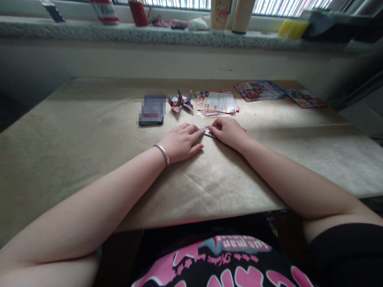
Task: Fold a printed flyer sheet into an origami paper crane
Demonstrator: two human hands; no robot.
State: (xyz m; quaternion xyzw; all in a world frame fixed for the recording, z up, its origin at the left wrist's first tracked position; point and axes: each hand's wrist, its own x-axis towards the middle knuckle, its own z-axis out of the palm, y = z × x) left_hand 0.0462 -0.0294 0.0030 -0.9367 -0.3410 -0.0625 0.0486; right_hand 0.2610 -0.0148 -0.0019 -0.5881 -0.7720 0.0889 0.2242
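A small folded paper (pixel 207 130) with a printed pattern lies on the tabletop (pixel 89 159) between the two hands, partly covered by them. The right hand (pixel 229 130) has its grip drawn together on the paper, thumb and fingertips meeting there; the left hand (pixel 183 142), a silver bangle (pixel 162 154) at its wrist, lies flat with a loose grip, fingertips at the paper's left end. Just beyond are loose printed sheets (pixel 220 101), with pointed folded figures (pixel 181 102) beside them and a pixelated dark object (pixel 153 109) left of those. Farther right lie colourful stacked papers (pixel 261 90); behind, a speckled windowsill (pixel 167 36) bears a red can (pixel 138 14)
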